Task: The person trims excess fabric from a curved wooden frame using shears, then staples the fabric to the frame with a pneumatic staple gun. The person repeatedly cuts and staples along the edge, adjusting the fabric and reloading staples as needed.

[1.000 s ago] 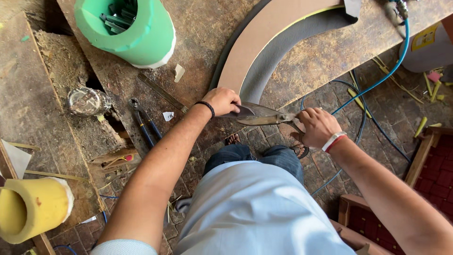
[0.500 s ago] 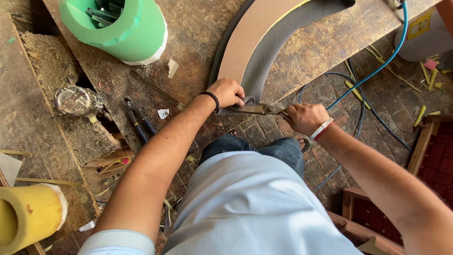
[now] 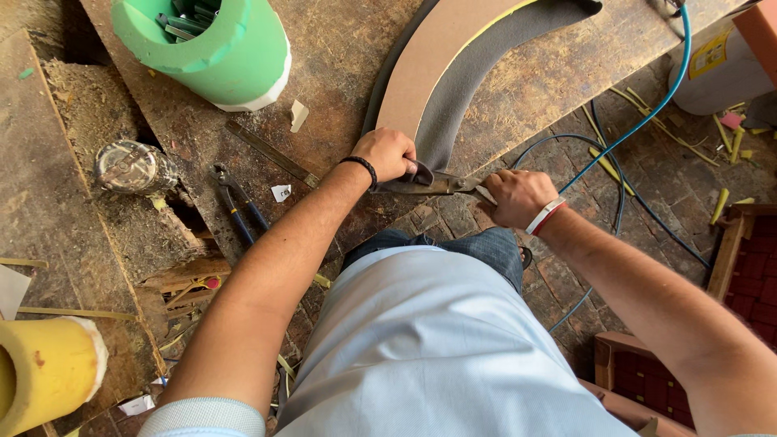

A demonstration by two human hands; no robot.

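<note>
A curved tan board (image 3: 437, 61) backed with grey fabric (image 3: 486, 77) is lying across the worn wooden workbench (image 3: 340, 48), its near end hanging at the bench edge and its far end running out of the top of the frame. The left hand (image 3: 388, 154) is clamping down on that near end, fingers curled over the fabric and hiding its edge. The right hand (image 3: 518, 197) is clenching around the handles of a pair of metal shears (image 3: 441, 184), which are covered by the fist; only the blades are showing, pointing toward the left hand, and whether they are biting the fabric is hard to make out.

A green foam tub (image 3: 214, 48) holding tools is standing to the left, partly cut off. Blue-handled pliers (image 3: 235, 202) are lying near the bench gap, a blue hose (image 3: 647, 117) is trailing over the brick floor, and a yellow foam roll (image 3: 44, 376) is being cropped at the lower left corner.
</note>
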